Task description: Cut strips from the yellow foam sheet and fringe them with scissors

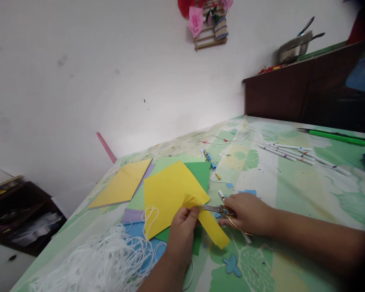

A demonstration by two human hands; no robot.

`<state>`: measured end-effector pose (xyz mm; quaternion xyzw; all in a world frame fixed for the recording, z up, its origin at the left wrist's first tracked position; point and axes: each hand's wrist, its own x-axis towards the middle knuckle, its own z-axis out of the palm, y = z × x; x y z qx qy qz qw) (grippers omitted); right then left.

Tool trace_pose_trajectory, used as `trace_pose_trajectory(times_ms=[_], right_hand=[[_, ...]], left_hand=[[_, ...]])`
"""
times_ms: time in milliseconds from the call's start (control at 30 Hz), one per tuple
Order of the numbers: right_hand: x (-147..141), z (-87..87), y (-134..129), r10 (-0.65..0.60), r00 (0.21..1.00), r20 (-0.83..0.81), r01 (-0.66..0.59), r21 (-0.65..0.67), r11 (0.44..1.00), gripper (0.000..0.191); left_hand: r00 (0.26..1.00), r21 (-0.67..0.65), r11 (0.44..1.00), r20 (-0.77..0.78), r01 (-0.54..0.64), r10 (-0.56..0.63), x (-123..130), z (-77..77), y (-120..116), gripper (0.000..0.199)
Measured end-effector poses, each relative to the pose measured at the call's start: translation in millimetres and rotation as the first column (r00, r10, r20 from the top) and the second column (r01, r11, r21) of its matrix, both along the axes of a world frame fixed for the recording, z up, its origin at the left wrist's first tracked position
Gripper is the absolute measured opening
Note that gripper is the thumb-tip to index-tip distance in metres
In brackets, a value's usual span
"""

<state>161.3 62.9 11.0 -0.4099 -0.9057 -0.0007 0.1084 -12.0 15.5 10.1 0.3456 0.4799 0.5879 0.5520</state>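
Observation:
My left hand (184, 225) pinches a yellow paper strip (213, 230) whose upper end is cut into a fan of thin fringes. The strip's uncut end hangs down to the right. In my right hand (246, 213) is a pair of scissors (214, 208), its blades against the strip just beside my left fingertips. How far the blades are apart is hard to see. Under the strip lies a larger yellow paper sheet (167, 194), on top of green paper (202, 174) and other coloured sheets.
A tangled heap of white string (100, 259) lies front left. A yellow pad (123, 182) is at the table's left edge. Several white markers (286, 152) and a green cutter (337, 137) lie right. A blue paper butterfly (231, 265) is in front; a dark cabinet (276, 93) stands behind.

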Motion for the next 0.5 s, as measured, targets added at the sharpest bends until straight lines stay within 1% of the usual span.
trace_pose_trajectory(times_ms=[267,500], right_hand=[[-0.3,-1.1,-0.2,0.010,1.000,0.008,-0.010,-0.007,1.000,0.042],[-0.7,-1.9,1.9,0.006,1.000,0.027,-0.005,-0.021,1.000,0.044]], left_hand=[[1.000,0.004,1.000,-0.017,-0.025,0.025,-0.7,-8.1,4.2,0.021],[0.999,0.005,1.000,-0.043,0.010,-0.010,-1.2,-2.5,0.6,0.019]])
